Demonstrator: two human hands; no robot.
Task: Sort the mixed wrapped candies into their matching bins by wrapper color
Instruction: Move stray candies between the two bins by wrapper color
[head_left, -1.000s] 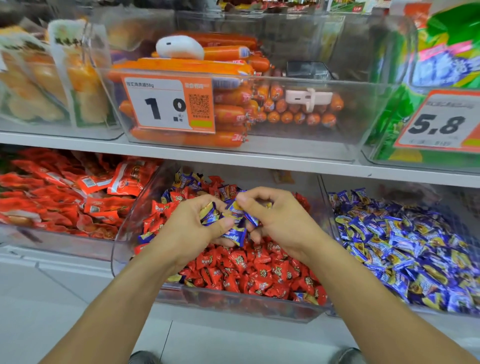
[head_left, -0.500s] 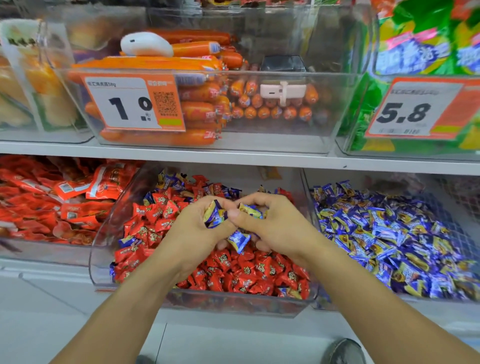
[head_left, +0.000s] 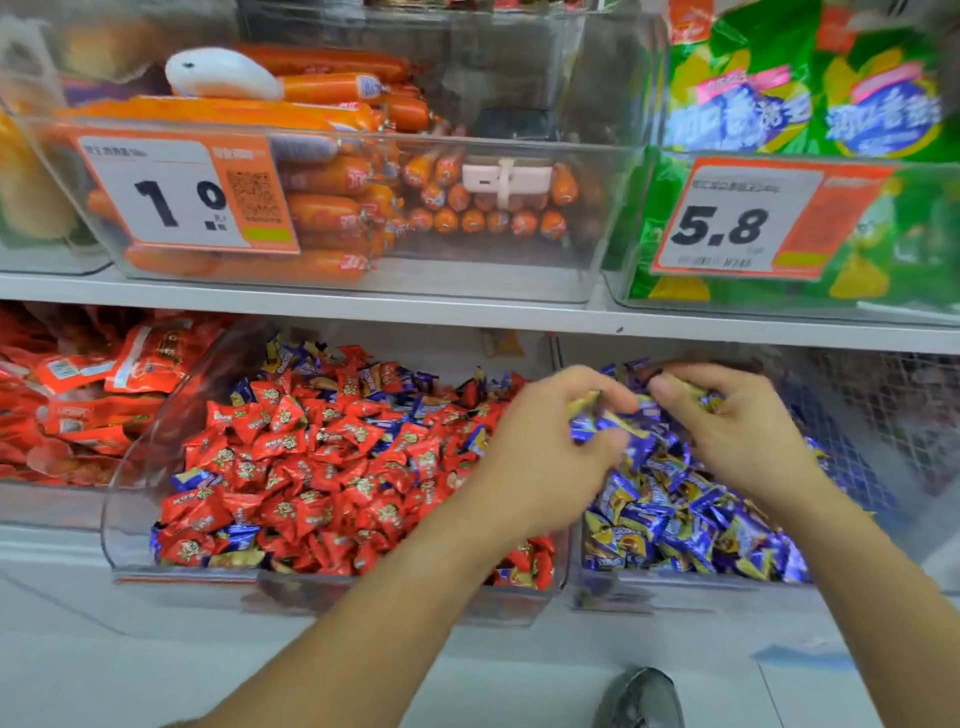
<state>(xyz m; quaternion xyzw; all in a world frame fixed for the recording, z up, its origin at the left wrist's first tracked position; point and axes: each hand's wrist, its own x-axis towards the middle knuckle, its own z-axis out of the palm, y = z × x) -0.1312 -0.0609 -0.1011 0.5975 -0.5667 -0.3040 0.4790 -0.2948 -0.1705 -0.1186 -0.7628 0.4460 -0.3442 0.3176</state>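
Observation:
A clear middle bin (head_left: 156, 561) on the lower shelf holds mostly red wrapped candies (head_left: 322, 467) with several blue ones mixed in. To its right, another clear bin (head_left: 675, 592) is full of blue wrapped candies (head_left: 675, 519). My left hand (head_left: 550, 457) hovers over the wall between the two bins and grips a bunch of blue candies (head_left: 597, 423). My right hand (head_left: 737, 431) is above the blue bin, fingers curled round blue candies near its thumb. Both hands are motion-blurred.
A bin of red snack packets (head_left: 78, 395) sits at the lower left. The upper shelf (head_left: 467, 312) carries a bin of orange sausages (head_left: 322, 208) with a 1.0 price tag and green bags (head_left: 810, 114) with a 5.8 tag. A shoe (head_left: 644, 696) shows on the floor.
Both hands have carried the blue candies rightward, from above the red bin to the edge of and over the blue bin. The view has shifted to the right.

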